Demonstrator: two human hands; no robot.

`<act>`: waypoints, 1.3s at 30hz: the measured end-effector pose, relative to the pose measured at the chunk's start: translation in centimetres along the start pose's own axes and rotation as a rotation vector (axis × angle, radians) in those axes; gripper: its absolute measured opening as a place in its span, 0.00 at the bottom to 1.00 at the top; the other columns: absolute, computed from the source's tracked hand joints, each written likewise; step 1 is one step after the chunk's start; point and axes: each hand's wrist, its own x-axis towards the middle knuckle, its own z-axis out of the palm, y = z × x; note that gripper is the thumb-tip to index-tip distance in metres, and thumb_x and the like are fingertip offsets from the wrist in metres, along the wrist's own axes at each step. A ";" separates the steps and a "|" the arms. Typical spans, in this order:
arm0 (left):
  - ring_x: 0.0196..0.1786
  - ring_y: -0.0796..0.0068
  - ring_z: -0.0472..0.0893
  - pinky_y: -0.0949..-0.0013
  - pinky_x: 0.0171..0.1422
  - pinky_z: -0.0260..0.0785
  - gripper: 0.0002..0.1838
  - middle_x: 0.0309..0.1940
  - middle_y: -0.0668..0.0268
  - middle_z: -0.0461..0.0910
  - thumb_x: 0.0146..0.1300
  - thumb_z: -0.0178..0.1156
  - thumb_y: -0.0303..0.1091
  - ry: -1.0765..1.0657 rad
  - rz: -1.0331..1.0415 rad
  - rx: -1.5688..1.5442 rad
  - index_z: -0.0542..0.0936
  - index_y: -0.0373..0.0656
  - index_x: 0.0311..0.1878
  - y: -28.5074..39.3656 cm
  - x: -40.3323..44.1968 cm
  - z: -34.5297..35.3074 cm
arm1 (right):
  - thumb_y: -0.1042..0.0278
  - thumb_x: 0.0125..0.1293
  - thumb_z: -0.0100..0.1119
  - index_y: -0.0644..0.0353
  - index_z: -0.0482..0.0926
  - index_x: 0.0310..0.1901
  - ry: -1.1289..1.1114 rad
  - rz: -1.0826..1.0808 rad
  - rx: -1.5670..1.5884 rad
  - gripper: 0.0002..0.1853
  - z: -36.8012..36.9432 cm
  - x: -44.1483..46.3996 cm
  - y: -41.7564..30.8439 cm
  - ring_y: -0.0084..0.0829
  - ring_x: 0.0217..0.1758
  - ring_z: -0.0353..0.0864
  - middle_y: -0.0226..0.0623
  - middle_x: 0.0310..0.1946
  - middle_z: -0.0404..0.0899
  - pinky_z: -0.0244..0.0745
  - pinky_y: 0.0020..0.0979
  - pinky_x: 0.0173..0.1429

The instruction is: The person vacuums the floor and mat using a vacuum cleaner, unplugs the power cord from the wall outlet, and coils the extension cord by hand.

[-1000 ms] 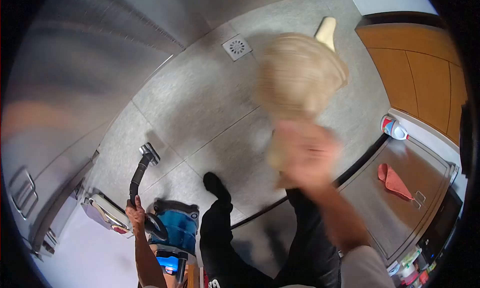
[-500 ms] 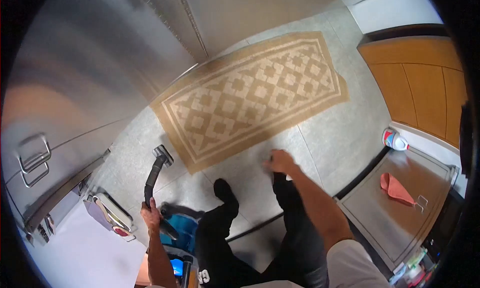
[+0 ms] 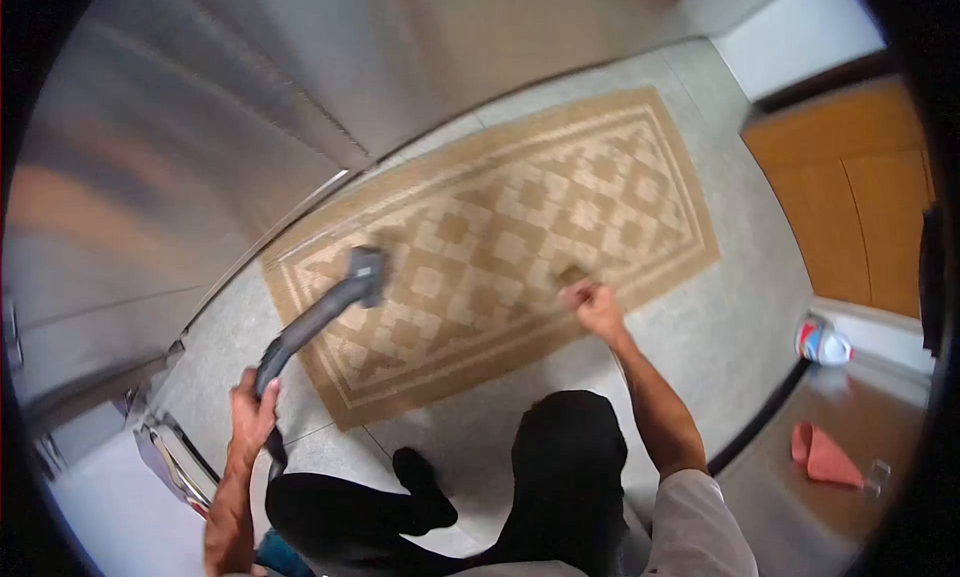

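My left hand (image 3: 255, 407) is wrapped round the dark grey handle of a vacuum hose (image 3: 300, 332). Its wide nozzle (image 3: 366, 275) is over the left part of a tan and cream patterned rug (image 3: 500, 242). My right hand (image 3: 597, 309) hovers at the rug's near edge with its fingers curled together. Whether anything is in them is hidden; a small dark patch, perhaps shadow, lies just beyond the fingertips. Only a bit of the blue machine (image 3: 278, 554) shows at the bottom, beside my leg.
Stainless steel doors (image 3: 200, 157) run along the far left. At the right stand a wooden cabinet (image 3: 850, 197), a detergent bottle (image 3: 824, 341) and a metal surface with a red cloth (image 3: 823, 456). My shoe (image 3: 425, 489) rests on grey tiles near the rug.
The nozzle has moved from the bare tiles up and right onto the rug. My right hand has reached forward to the rug's edge. My body has bent lower, hiding most of the blue machine.
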 end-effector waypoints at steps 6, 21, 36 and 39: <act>0.21 0.68 0.77 0.64 0.26 0.71 0.20 0.19 0.58 0.76 0.67 0.57 0.48 -0.306 0.233 0.018 0.74 0.37 0.41 12.5 6.4 12.5 | 0.49 0.67 0.55 0.60 0.71 0.57 -0.747 0.440 1.115 0.25 10.4 2.7 -14.2 0.39 0.54 0.77 0.41 0.48 0.79 0.73 0.46 0.56; 0.48 0.48 0.78 0.52 0.49 0.72 0.27 0.44 0.45 0.77 0.61 0.56 0.50 0.491 -0.577 0.217 0.73 0.32 0.49 -17.4 16.7 16.9 | 0.33 0.51 0.60 0.51 0.72 0.43 0.724 0.748 0.761 0.30 -6.1 -12.1 1.3 0.39 0.56 0.71 0.36 0.46 0.75 0.51 0.59 0.64; 0.44 0.43 0.80 0.50 0.49 0.71 0.21 0.39 0.43 0.81 0.62 0.54 0.46 0.694 -0.555 0.295 0.75 0.31 0.39 -16.2 11.1 15.3 | 0.36 0.51 0.61 0.47 0.72 0.52 0.626 0.773 0.890 0.32 -10.9 -5.8 6.1 0.39 0.52 0.68 0.31 0.51 0.71 0.63 0.47 0.51; 0.43 0.41 0.80 0.51 0.47 0.71 0.21 0.37 0.42 0.81 0.62 0.54 0.46 0.749 -0.646 0.271 0.76 0.32 0.39 -15.6 11.6 15.3 | 0.37 0.51 0.61 0.47 0.72 0.50 0.652 0.795 0.919 0.30 -11.2 -5.5 6.1 0.39 0.52 0.69 0.31 0.50 0.72 0.64 0.46 0.50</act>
